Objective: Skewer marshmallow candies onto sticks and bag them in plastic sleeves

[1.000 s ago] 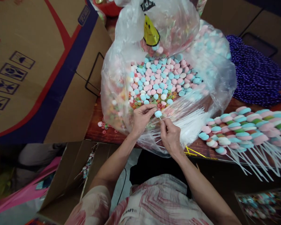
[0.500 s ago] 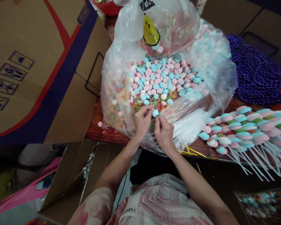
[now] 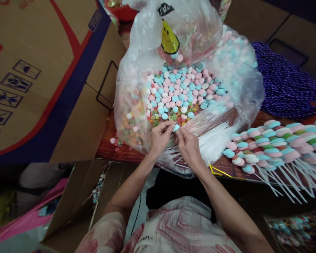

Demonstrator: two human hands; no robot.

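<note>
A small light-blue and white marshmallow (image 3: 176,128) is held between my two hands, above the near edge of the open plastic bag. My left hand (image 3: 160,136) pinches it from the left, fingertips closed. From the right, my right hand (image 3: 189,144) has thumb and forefinger closed at its edge; whether a stick is also in those fingers is hidden. Beyond my fingers lie loose pink, blue and white marshmallows (image 3: 179,86) and small coloured gummy rings (image 3: 156,116). Thin white sticks (image 3: 213,142) lie in clear wrapping beside my right hand.
Filled marshmallow skewers (image 3: 276,142) are piled on the right of the wooden table (image 3: 102,146). Behind them sits a purple beaded heap (image 3: 287,84). A large cardboard box (image 3: 68,116) stands at left. A tied bag (image 3: 195,31) rests at the back.
My right hand has moved up, its fingertips now at the marshmallow rather than just below it. The marshmallow looks tilted and partly covered by fingers. My left hand has barely moved.
</note>
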